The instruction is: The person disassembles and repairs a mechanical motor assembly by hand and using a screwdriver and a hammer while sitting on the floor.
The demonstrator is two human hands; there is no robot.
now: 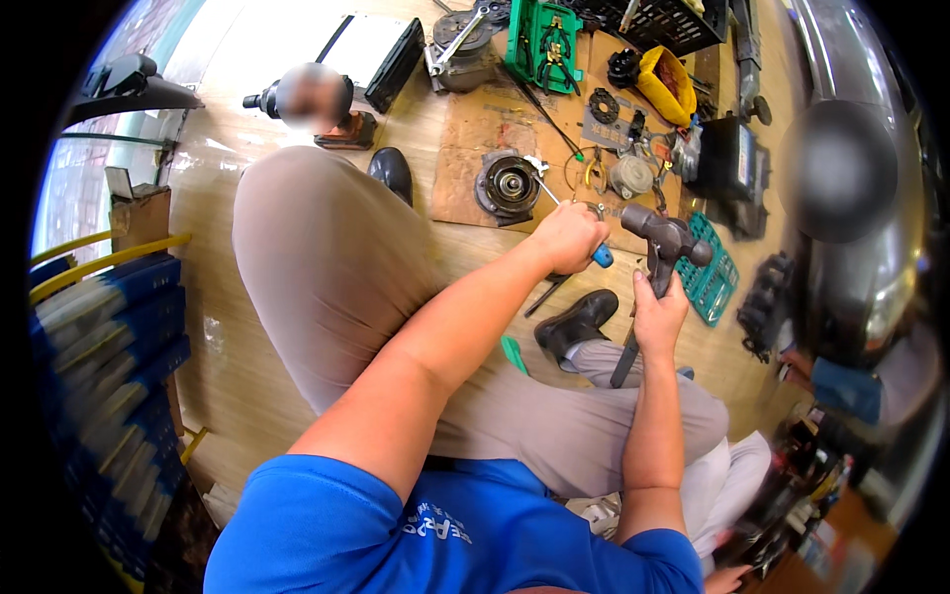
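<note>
My left hand [572, 238] is closed around a screwdriver with a blue handle [602, 253]; its metal shaft reaches up-left to the right rim of a round dark metal part with a ringed centre [507, 188]. That part lies on a sheet of cardboard [465, 139]. My right hand [658, 312] grips a black hammer [661, 238], its head raised right of my left hand and the handle pointing down toward me. Pliers with yellow grips [595, 173] and a silver cylindrical part [630, 176] lie beyond my hands. A teal socket case [711, 277] is behind the hammer.
Around the cardboard are a green tool case [544, 45], yellow bag [663, 84], black crate [673, 20], black box [720, 158] and metal housing [460, 59]. Blue-and-white stacked bins [119, 376] stand left, a dark vehicle [841, 277] right. Another person's pale-trousered legs [742, 475] show lower right.
</note>
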